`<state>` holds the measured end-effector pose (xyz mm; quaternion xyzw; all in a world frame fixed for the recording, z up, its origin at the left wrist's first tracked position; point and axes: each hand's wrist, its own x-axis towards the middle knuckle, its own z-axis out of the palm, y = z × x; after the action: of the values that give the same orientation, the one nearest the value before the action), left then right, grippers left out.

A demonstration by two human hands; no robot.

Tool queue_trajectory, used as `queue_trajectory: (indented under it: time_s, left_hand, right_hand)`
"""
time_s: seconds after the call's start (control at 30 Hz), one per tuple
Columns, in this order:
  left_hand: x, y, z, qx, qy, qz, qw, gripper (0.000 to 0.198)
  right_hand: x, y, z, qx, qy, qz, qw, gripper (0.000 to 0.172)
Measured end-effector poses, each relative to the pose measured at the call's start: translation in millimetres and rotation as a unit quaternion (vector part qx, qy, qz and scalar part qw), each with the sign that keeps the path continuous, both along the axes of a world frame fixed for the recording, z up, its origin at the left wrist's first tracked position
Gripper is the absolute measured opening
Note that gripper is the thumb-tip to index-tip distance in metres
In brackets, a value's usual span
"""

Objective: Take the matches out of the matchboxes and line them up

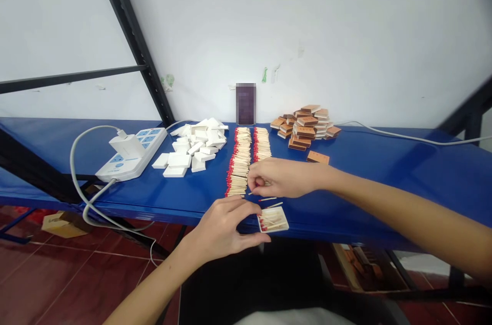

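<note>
Between the thumb and fingers of my left hand (230,225) is a small white matchbox tray (285,222) at the shelf's front edge, with red-tipped matches (272,218) lying in it. My right hand (269,177) is just behind the tray, its fingers pinched together over the front of the right row of matches (262,144); what they hold is too small to make out. Beside it on the left runs another long row of matches (240,161). A couple of loose matches lie between my right hand and the tray.
White empty trays (179,160) are heaped at the left, beside a power strip (132,161) with a cable. Brown matchbox sleeves (305,131) are piled at the back right, one (318,157) lying apart. A dark pixelated rectangle (246,103) stands by the wall. Black shelf posts rise at both sides.
</note>
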<state>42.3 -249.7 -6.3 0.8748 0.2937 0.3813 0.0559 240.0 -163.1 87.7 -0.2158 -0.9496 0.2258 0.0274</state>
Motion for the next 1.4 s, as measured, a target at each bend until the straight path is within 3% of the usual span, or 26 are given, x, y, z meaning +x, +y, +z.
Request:
queue_trajectory:
  time_s: [0.17, 0.33, 0.43, 0.53, 0.67, 0.87, 1.13, 1.23, 1.4]
  left_hand:
    - [1, 0, 2.5, -0.018, -0.008, 0.006, 1.0, 0.04]
    - [2, 0, 3.2, -0.018, -0.012, -0.014, 1.0, 0.034]
    - [3, 1, 3.2, 0.002, -0.016, -0.025, 1.0, 0.032]
    - [4, 1, 3.6, 0.011, -0.002, -0.02, 1.0, 0.028]
    - [5, 1, 3.7, 0.018, 0.018, -0.006, 1.0, 0.029]
    - [7, 0, 2.6, 0.024, 0.018, 0.01, 1.0, 0.03]
    - [9, -1, 3.7, 0.034, 0.014, 0.032, 0.999, 0.027]
    - [8, -1, 3.0, 0.035, 0.012, 0.036, 0.999, 0.026]
    - [9, -2, 0.8, 0.038, 0.005, 0.03, 0.999, 0.027]
  right_hand:
    - [21, -3, 4.3, -0.08, 0.085, -0.03, 0.993, 0.011]
    - [38, -8, -22.3, -0.126, 0.183, -0.125, 0.967, 0.033]
    - [45, -10, -36.5, -0.121, 0.216, -0.145, 0.958, 0.027]
    - [50, -14, -39.3, -0.145, 0.256, -0.131, 0.947, 0.017]
    - [53, -23, -38.4, -0.163, 0.283, -0.057, 0.943, 0.014]
    - [47, -31, -55.1, -0.02, 0.302, 0.011, 0.953, 0.008]
    - [43, -34, -64.6, 0.245, 0.321, 0.08, 0.911, 0.01]
    - [45, -34, -63.7, 0.284, 0.302, 0.062, 0.908, 0.008]
    - [47, -33, -64.5, 0.274, 0.284, 0.061, 0.917, 0.006]
